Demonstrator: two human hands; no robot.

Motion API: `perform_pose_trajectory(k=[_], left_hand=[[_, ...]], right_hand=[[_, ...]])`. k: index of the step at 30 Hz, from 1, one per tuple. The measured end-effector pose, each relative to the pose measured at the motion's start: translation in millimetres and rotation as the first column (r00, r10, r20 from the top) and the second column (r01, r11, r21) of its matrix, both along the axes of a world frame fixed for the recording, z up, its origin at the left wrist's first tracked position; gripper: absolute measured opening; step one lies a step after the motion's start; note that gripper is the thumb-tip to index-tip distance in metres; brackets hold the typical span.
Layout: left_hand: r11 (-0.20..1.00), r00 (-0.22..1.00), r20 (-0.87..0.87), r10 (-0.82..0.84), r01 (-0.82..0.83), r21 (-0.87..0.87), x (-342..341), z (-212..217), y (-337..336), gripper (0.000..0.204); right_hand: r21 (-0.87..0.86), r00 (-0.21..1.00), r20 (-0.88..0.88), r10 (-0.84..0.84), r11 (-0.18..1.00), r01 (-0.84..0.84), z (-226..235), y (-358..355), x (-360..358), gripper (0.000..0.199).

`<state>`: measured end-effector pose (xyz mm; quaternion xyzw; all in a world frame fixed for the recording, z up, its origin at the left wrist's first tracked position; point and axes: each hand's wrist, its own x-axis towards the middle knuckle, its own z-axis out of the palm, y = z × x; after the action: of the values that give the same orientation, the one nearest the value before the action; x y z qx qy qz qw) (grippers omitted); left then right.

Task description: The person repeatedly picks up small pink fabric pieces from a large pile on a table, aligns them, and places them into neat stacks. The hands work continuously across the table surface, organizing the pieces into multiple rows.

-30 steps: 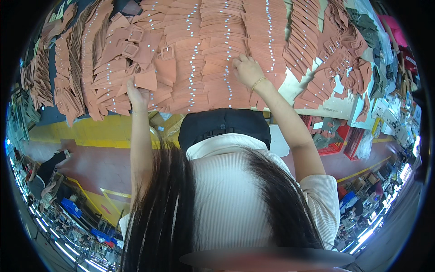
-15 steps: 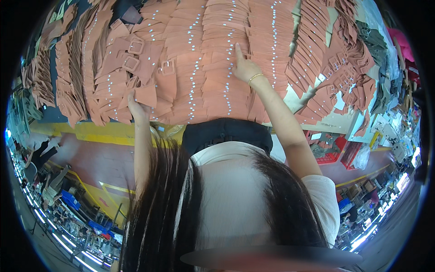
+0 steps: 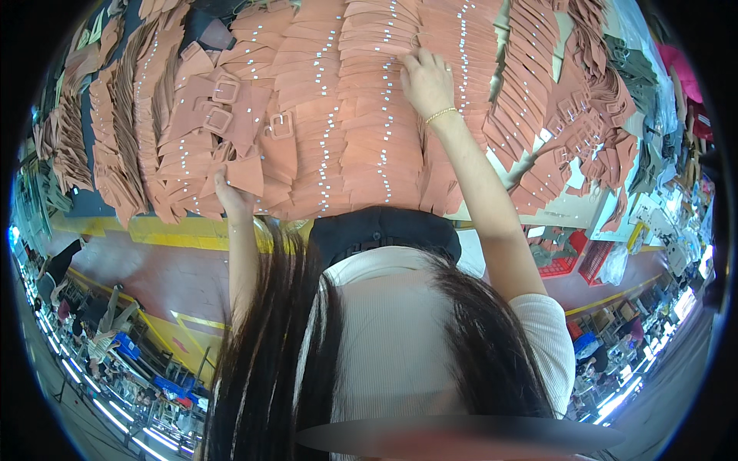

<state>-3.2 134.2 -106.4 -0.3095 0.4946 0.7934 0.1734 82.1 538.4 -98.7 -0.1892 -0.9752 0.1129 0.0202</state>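
Overlapping in rows on the counter point(image 3: 557, 218), salmon cut pieces point(image 3: 379, 131) could be dragged askew by the right hand point(image 3: 428, 83), whose grip cannot be told; a flared piece point(image 3: 247, 176) is seemingly pinched by the left hand point(image 3: 236, 201).

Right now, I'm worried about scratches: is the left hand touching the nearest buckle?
Apart: head view shows salmon material between left hand and nearest buckle.
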Motion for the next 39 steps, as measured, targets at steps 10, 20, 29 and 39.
perform_pose_trajectory(k=[10, 20, 29, 39], left_hand=[[0.998, 0.999, 0.043, -0.011, 0.013, -0.058, 1.9, 12.6, 8.6, 0.025], [0.994, 0.996, 0.082, -0.031, 0.039, -0.1, -0.5, 6.4, 2.2, 0.031], [0.994, 0.999, 0.02, -0.047, 0.049, -0.093, 1.2, 8.0, 5.6, 0.028], [0.995, 0.998, 0.065, -0.009, 0.016, -0.098, 1.2, 6.7, 3.5, 0.027]], right_hand=[[-0.041, 0.992, -0.012, -0.123, 0.992, 0.122, -35.0, 27.5, -39.1, 0.087], [-0.053, 0.988, 0.07, -0.141, 0.988, 0.145, -36.9, 31.2, -43.4, 0.087], [-0.062, 0.983, 0.114, -0.141, 0.987, 0.149, -33.2, 31.5, -45.0, 0.089], [-0.034, 0.98, 0.166, -0.111, 0.992, 0.118, -30.1, 31.6, -44.9, 0.087]])
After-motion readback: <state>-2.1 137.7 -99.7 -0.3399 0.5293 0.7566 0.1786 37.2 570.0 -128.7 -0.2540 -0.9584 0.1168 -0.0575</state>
